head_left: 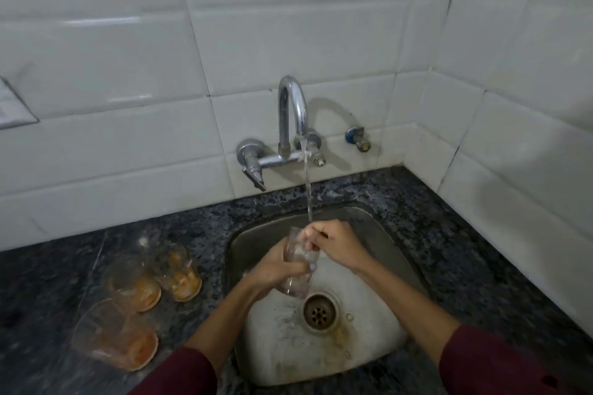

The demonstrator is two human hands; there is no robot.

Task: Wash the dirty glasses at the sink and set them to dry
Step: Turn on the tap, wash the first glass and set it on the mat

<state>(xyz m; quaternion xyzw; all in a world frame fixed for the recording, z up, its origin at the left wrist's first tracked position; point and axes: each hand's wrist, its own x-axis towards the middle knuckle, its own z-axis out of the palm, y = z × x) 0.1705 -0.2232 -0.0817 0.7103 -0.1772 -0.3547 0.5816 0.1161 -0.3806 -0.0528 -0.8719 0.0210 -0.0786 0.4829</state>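
Note:
Over the steel sink my left hand grips a clear glass round its middle, tilted with its mouth up toward the water. My right hand is at the glass's mouth, with fingers curled over the rim and into the glass. A thin stream of water runs from the chrome tap onto my right hand. Three dirty glasses with orange residue stand on the counter left of the sink: one at the back, one in the middle, one nearest me.
Dark speckled granite counter surrounds the sink, with white tiled walls behind and to the right. The drain lies just below the held glass. A small blue-capped valve juts from the wall right of the tap.

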